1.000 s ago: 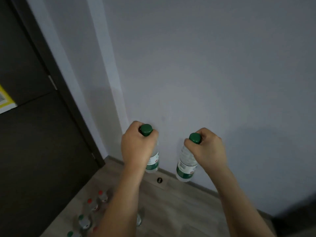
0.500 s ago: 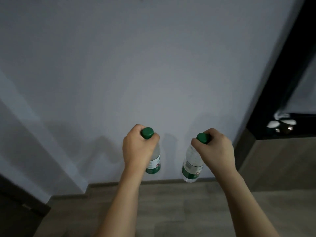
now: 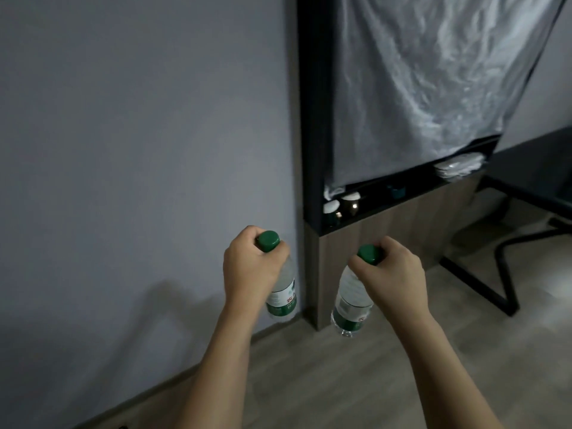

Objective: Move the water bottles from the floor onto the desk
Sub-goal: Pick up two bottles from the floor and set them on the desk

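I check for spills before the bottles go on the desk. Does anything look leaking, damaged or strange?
Nothing stands out. The left hand and the right hand each grip a capped bottle near its neck: left bottle, right bottle. Both hang slightly tilted, green caps on, with no visible leak.

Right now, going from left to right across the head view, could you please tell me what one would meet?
Grey wall → left hand holding a water bottle → right hand holding a second bottle → plastic sheet over the shelf unit → black desk.

Home room: desk [image 3: 535, 162], shelf unit [image 3: 312, 119]
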The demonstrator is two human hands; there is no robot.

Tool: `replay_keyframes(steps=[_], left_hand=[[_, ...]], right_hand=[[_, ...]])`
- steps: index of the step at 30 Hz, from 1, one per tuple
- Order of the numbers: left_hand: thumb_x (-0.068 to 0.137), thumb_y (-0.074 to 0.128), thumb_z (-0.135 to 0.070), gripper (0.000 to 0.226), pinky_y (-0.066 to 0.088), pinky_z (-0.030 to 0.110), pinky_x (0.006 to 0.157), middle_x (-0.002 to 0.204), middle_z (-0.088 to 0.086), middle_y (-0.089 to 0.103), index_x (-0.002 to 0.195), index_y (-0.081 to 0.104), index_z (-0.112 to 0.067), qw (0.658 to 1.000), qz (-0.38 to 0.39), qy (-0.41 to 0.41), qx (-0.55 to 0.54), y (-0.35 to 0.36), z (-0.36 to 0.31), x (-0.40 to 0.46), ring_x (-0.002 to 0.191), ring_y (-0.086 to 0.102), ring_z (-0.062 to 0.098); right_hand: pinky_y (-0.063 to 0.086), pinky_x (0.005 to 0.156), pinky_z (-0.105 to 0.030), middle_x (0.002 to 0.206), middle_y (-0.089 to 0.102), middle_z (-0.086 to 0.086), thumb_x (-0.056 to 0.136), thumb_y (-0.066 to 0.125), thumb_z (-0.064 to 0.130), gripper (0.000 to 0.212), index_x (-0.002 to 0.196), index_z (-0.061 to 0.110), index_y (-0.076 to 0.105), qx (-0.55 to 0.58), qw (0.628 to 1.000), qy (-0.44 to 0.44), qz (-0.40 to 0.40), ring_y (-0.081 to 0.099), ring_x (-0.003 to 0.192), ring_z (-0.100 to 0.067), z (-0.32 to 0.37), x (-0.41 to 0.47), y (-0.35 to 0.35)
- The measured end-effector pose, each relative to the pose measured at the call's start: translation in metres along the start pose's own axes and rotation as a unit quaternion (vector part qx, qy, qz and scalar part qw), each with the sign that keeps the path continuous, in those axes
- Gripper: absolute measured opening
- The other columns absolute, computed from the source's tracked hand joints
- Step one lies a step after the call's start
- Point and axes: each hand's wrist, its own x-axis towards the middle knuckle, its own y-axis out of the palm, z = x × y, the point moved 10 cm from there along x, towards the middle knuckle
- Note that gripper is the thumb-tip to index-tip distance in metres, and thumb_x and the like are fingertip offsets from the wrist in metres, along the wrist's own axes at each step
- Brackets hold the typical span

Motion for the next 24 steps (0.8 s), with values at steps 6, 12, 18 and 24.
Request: replay_keyframes(steps=[6, 12, 18, 24], left_hand=[[0.071, 0.074, -0.029, 0.02, 0.036, 0.014, 0.045, 0.061, -0.013, 0.06, 0.065, 0.056, -0.025, 0.994, 0.086, 0.045, -0.045, 0.12, -0.067, -0.016, 0.054, 0.054, 0.003], [0.076, 0.077, -0.028, 0.018, 0.05, 0.029, 0.058, 0.067, -0.005, 0.065, 0.072, 0.061, -0.021, 0.976, 0.191, 0.083, -0.063, 0.226, -0.127, -0.04, 0.066, 0.062, 0.011], [0.075, 0.078, -0.024, 0.019, 0.043, 0.019, 0.055, 0.063, -0.007, 0.062, 0.07, 0.06, -0.02, 0.953, 0.26, 0.123, -0.094, 0.309, -0.172, -0.054, 0.058, 0.056, 0.003], [0.075, 0.079, -0.024, 0.018, 0.049, 0.029, 0.058, 0.062, -0.007, 0.062, 0.071, 0.062, -0.02, 0.934, 0.312, 0.14, -0.103, 0.391, -0.202, -0.054, 0.06, 0.058, 0.006]], right_hand=[[0.037, 0.045, -0.03, 0.052, 0.048, 0.005, 0.062, 0.059, 0.043, 0.028, 0.06, 0.02, 0.043, -0.031, 0.996, 0.045, -0.068, 0.048, 0.05, -0.014, -0.081, 0.035, -0.085], [0.042, 0.047, -0.034, 0.055, 0.05, 0.004, 0.066, 0.064, 0.039, 0.026, 0.063, 0.02, 0.047, -0.063, 0.984, 0.099, -0.133, 0.051, 0.053, -0.015, -0.144, 0.052, -0.159], [0.032, 0.047, -0.026, 0.054, 0.05, 0.006, 0.064, 0.066, 0.039, 0.025, 0.061, 0.022, 0.047, -0.091, 0.967, 0.143, -0.188, 0.049, 0.053, -0.01, -0.191, 0.076, -0.211], [0.037, 0.047, -0.029, 0.057, 0.053, 0.005, 0.064, 0.064, 0.041, 0.024, 0.064, 0.02, 0.051, -0.104, 0.956, 0.171, -0.214, 0.051, 0.056, -0.01, -0.235, 0.116, -0.238]])
